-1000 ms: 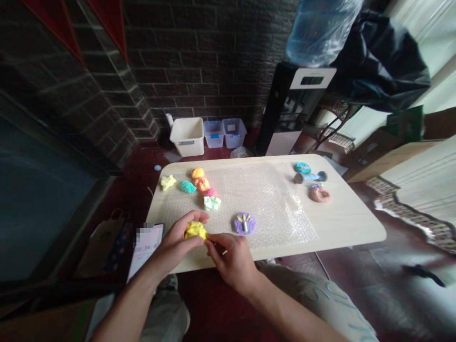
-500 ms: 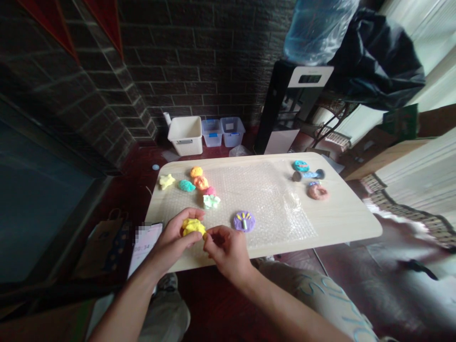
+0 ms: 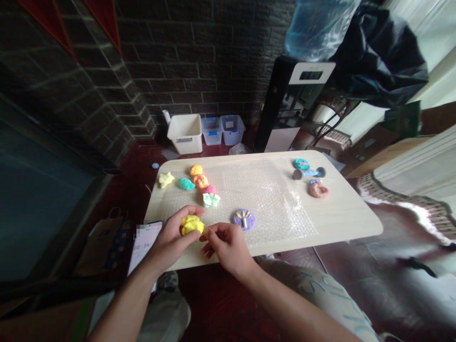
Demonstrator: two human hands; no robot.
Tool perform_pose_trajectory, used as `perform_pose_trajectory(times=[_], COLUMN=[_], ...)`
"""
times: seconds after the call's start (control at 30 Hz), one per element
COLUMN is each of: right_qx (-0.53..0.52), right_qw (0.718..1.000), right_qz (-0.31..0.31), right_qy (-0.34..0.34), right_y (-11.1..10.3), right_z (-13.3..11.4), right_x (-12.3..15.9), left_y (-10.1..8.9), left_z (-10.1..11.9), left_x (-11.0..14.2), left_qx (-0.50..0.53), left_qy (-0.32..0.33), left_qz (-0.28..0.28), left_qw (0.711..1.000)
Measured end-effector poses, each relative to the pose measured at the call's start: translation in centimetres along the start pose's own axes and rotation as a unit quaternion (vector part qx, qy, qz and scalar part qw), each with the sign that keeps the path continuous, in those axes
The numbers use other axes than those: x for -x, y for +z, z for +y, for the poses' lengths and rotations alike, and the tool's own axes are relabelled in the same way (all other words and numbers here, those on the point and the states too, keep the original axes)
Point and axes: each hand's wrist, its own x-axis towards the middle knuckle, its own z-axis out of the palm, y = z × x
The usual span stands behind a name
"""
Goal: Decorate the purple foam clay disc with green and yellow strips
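My left hand (image 3: pixel 171 237) is closed round a lump of yellow clay (image 3: pixel 191 224) above the near edge of the low wooden table (image 3: pixel 342 216). My right hand (image 3: pixel 225 244) is right beside it, fingertips pinched together at the lump's right side on a small yellow bit. A purple clay disc with yellow and white strokes (image 3: pixel 244 219) lies just past my right hand on a sheet of bubble wrap (image 3: pixel 263 194).
Several clay shapes lie at the table's far left: pale yellow star (image 3: pixel 166 179), teal piece (image 3: pixel 186 184), orange pieces (image 3: pixel 198 175), white-green piece (image 3: pixel 211 200). At far right are a teal disc (image 3: pixel 301 164), a blue roller (image 3: pixel 308 173) and a pink ring (image 3: pixel 318 190). A phone (image 3: pixel 144 241) sits left of the table; bins (image 3: pixel 186 134) stand behind.
Both hands with the yellow lump shifted slightly left and toward the table; the right fingertips stay pinched at the lump's edge. The camera tilted a little.
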Motion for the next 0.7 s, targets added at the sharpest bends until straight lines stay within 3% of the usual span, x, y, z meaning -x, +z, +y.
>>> perform_pose_trajectory(times=[0.17,0.3,0.47,0.6,0.7], right_qx=[-0.064,-0.062,-0.032,0.011,0.109], right_qw=[0.997,0.997,0.998,0.998,0.993], right_qz=[0.008,0.033,0.036,0.046,0.05], right_qy=[0.03,0.036,0.045,0.039,0.002], right_y=[0.1,0.0,-0.2,-0.4,-0.7], right_z=[0.1,0.3,0.6,0.5,0.3], right_x=[-0.3,-0.6,-0.8,-0.6,-0.3], left_y=[0.1,0.4,0.5,0.5,0.5], left_z=[-0.2,-0.2,-0.4,-1.0,-1.3], left_x=[0.0,0.1,0.0,-0.2,-0.3], left_qx=[-0.01,-0.103,-0.224,-0.259,-0.271], left_qy=[0.005,0.072,0.164,0.18,0.172], left_qz=[-0.021,-0.007,-0.001,-0.027,-0.045], left_qw=[1.0,0.992,0.961,0.949,0.946])
